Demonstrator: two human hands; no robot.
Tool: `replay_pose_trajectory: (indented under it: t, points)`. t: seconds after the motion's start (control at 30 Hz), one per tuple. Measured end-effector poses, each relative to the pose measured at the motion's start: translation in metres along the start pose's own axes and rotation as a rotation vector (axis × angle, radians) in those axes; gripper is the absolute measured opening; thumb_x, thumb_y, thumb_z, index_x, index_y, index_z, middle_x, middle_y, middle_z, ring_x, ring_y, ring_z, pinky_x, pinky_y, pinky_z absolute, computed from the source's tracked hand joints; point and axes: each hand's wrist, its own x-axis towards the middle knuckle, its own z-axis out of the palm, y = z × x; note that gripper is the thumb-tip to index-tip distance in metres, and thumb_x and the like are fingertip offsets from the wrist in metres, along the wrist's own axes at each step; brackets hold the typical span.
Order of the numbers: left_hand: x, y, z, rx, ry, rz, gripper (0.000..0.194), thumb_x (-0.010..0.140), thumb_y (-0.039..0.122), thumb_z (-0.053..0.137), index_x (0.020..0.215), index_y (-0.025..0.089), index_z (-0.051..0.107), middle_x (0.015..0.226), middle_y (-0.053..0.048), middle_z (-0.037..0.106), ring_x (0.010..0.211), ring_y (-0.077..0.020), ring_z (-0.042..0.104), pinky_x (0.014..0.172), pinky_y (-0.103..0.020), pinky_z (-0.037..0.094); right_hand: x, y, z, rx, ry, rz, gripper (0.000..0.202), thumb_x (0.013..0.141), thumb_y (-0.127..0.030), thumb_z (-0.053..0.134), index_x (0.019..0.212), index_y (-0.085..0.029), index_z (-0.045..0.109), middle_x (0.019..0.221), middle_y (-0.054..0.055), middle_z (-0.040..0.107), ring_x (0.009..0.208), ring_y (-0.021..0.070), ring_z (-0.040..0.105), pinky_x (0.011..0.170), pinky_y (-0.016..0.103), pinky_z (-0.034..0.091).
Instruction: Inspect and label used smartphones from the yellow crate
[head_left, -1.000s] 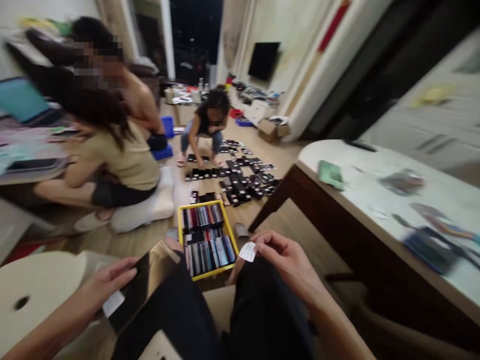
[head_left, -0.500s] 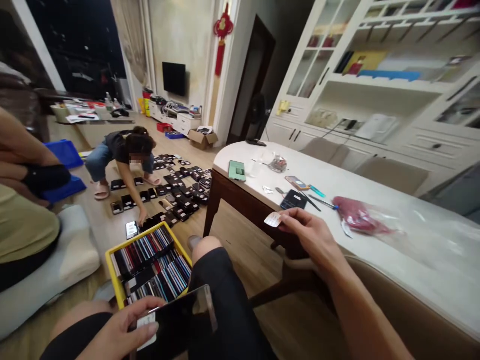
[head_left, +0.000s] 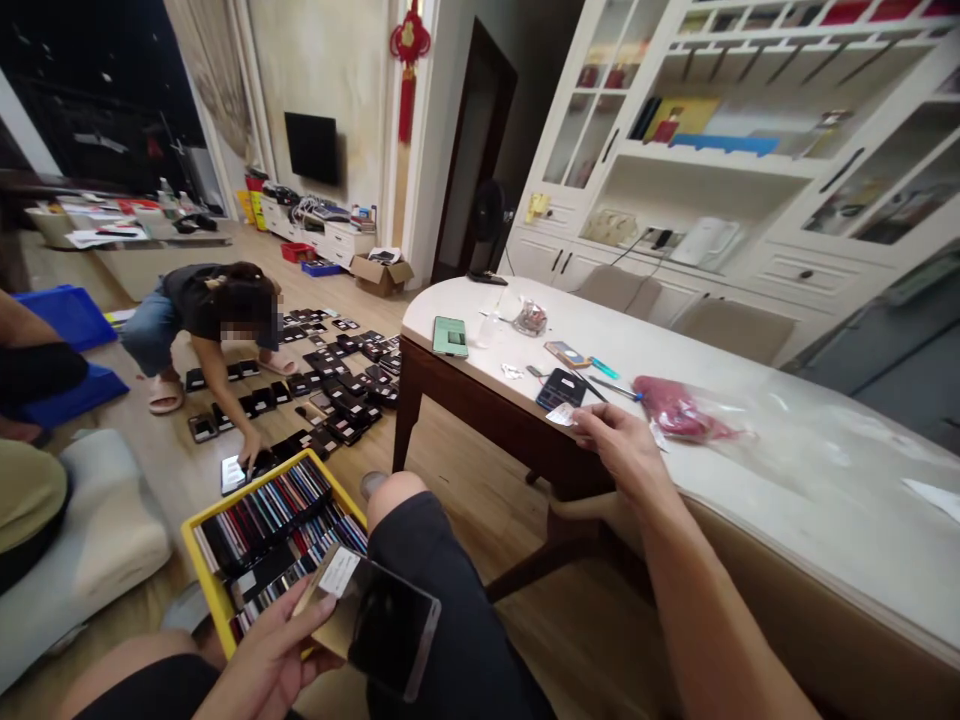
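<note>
My left hand (head_left: pixel 274 645) is closed round one end of a smartphone (head_left: pixel 394 625) held above my lap, its dark screen tilted. A white label (head_left: pixel 339 572) lies on the phone near my thumb. Between the thumb and fingers of my right hand (head_left: pixel 626 450) is a small white sticker (head_left: pixel 559 414), over the table's edge. Just behind the sticker, a black phone (head_left: pixel 562 386) lies on the white table (head_left: pixel 795 490). Below my left hand stands a yellow crate (head_left: pixel 201 560) packed with upright phones (head_left: pixel 262 510).
A green-screened phone (head_left: pixel 450 336), a bag of red material (head_left: pixel 671 405) and a pen (head_left: pixel 616 388) lie on the table. Many phones (head_left: pixel 337 385) cover the floor, where a co-worker (head_left: pixel 214 320) bends and reaches down. Another person sits at far left beside a pale cushion (head_left: pixel 112 510).
My view has swung slightly right. My left hand has raised and turned the phone, so its label faces up more. The sticker in my right hand has tilted flatter.
</note>
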Motion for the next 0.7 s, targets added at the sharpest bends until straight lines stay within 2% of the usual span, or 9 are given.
replay_pose_trajectory:
  t: [0.1,0.2,0.3,0.4,0.5,0.6,0.7]
  points:
    - [0.0,0.001,0.001,-0.028,0.016,-0.003,0.074,0.066,0.025,0.091,0.134,0.02,0.062,0.111,-0.012,0.076,0.087,-0.0269,0.074,0.07,-0.034,0.061,-0.027,-0.028,-0.019,-0.071,-0.101,-0.085,0.033,0.073,-0.052,0.073,0.078,-0.02,0.067,0.08,0.003,0.069,0.076,0.0185,0.063,0.071,0.03,0.052]
    - [0.0,0.004,0.006,-0.026,-0.006,-0.01,0.079,0.066,0.018,0.09,0.139,0.025,0.059,0.121,-0.011,0.073,0.094,-0.029,0.074,0.073,-0.036,0.063,-0.051,-0.056,-0.057,-0.328,-0.066,-0.201,0.033,0.078,-0.055,0.07,0.081,-0.022,0.07,0.088,0.003,0.072,0.083,0.021,0.063,0.078,0.032,0.049]
    - [0.001,0.007,0.013,-0.033,-0.04,-0.016,0.08,0.068,0.014,0.089,0.14,0.027,0.058,0.123,-0.01,0.073,0.095,-0.0287,0.074,0.072,-0.034,0.063,-0.064,-0.064,-0.099,-0.477,-0.101,-0.109,0.037,0.077,-0.061,0.069,0.075,-0.024,0.069,0.079,0.002,0.069,0.076,0.0212,0.06,0.07,0.032,0.045]
    - [0.003,0.009,0.02,-0.044,-0.045,-0.017,0.081,0.068,0.01,0.088,0.141,0.028,0.058,0.119,-0.011,0.075,0.092,-0.0287,0.075,0.071,-0.033,0.064,-0.069,-0.054,-0.127,-0.541,-0.13,0.047,0.043,0.074,-0.066,0.066,0.073,-0.023,0.068,0.074,0.002,0.068,0.07,0.0215,0.058,0.062,0.031,0.041]
    - [0.006,0.008,0.024,-0.041,-0.024,-0.04,0.085,0.066,0.006,0.087,0.143,0.027,0.056,0.118,-0.013,0.074,0.091,-0.03,0.076,0.069,-0.032,0.064,-0.072,-0.043,-0.138,-0.559,-0.127,0.113,0.042,0.075,-0.064,0.065,0.077,-0.022,0.069,0.078,0.003,0.07,0.072,0.0218,0.06,0.064,0.031,0.042]
    - [0.011,0.007,0.024,-0.037,0.032,-0.036,0.093,0.064,0.002,0.085,0.147,0.027,0.051,0.116,-0.014,0.075,0.092,-0.0319,0.076,0.065,-0.03,0.064,-0.074,-0.038,-0.139,-0.535,-0.126,0.105,0.042,0.075,-0.062,0.067,0.079,-0.021,0.071,0.081,0.004,0.073,0.075,0.0219,0.062,0.068,0.031,0.044]
    - [0.013,0.008,0.023,-0.06,0.069,-0.035,0.096,0.062,0.001,0.083,0.149,0.027,0.049,0.116,-0.013,0.075,0.094,-0.0338,0.075,0.062,-0.029,0.064,-0.072,-0.035,-0.139,-0.513,-0.134,0.077,0.041,0.073,-0.061,0.069,0.077,-0.021,0.071,0.079,0.005,0.073,0.073,0.0218,0.062,0.065,0.03,0.045]
